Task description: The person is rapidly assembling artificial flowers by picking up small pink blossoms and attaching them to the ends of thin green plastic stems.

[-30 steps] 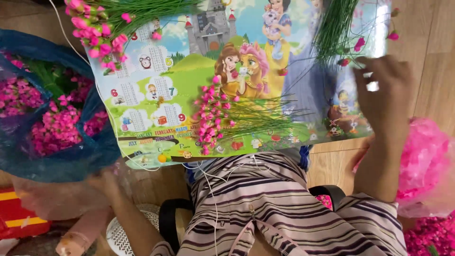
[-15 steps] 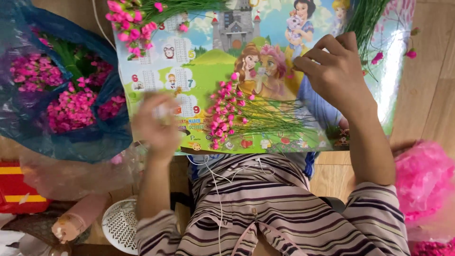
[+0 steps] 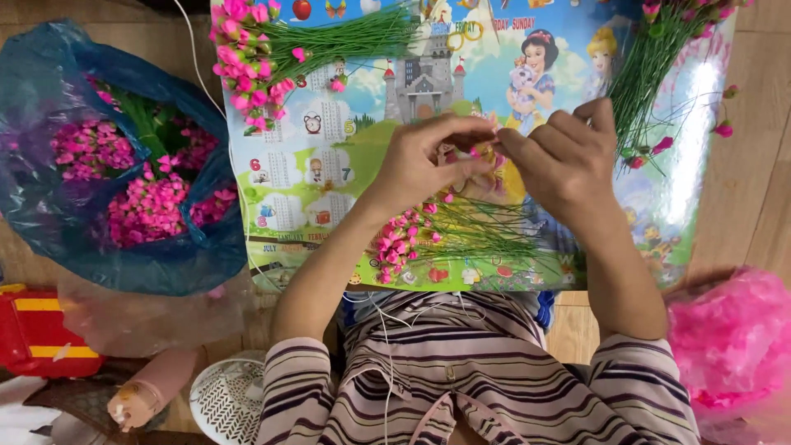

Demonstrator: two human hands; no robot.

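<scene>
My left hand (image 3: 428, 161) and my right hand (image 3: 556, 161) meet fingertip to fingertip over a colourful cartoon poster (image 3: 329, 181) used as a work mat. Between the fingertips sits a small pink flower bud (image 3: 475, 152), pinched by both hands; whether a stem is in the grip is hidden. Just below my hands lies a bundle of thin green stems with pink buds (image 3: 428, 235). A second finished bundle (image 3: 288, 49) lies at the poster's top left. Bare green stems (image 3: 651, 74) lie at the right.
A blue plastic bag (image 3: 115, 165) full of pink buds sits at the left. A pink plastic bag (image 3: 729, 346) lies at the lower right. A red toy (image 3: 37, 334), a doll's limb (image 3: 152, 387) and a white fan grille (image 3: 227, 400) are near my striped lap.
My right hand came down from the stems at the right and my left hand rose from the lap side; both now meet at the poster's middle. The camera view shifted downward.
</scene>
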